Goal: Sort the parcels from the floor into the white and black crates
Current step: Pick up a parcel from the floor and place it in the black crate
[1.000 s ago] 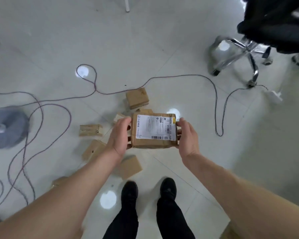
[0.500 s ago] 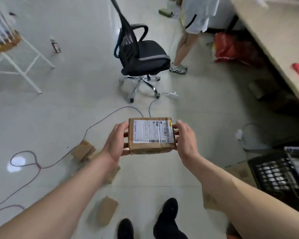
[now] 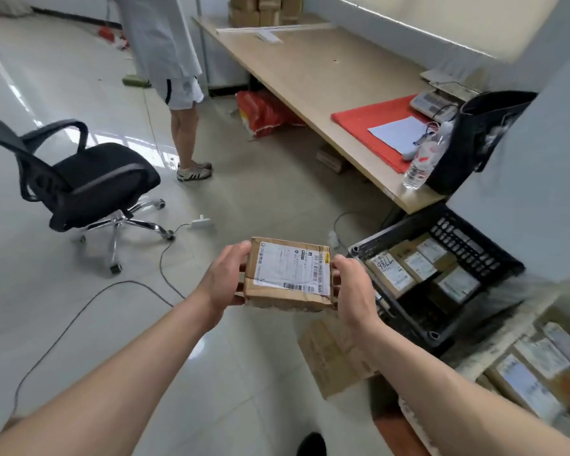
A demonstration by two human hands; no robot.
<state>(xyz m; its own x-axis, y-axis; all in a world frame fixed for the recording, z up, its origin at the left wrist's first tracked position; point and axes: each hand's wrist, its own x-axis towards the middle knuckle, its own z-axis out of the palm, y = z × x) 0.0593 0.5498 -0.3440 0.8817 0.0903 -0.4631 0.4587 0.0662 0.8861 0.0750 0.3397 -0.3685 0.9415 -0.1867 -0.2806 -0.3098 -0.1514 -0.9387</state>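
Fingers of my left hand curl round the left end of a brown cardboard parcel with a white shipping label, thumb on its top edge. My right hand grips the right end the same way. The parcel is in the air at frame centre, label up, roughly level, above the pale tiled floor.

Just right of the parcel is a black perforated plastic crate with labelled brown parcels inside. In the lower right corner is a white crate, blurred, with more labelled parcels. A flat brown cardboard box lies on the floor under my right forearm.

At left are a black swivel office chair and a dark cable across the floor. At upper right is a long light wooden table with a red mat and a clear water bottle. Another person in pale clothes stands at top centre.
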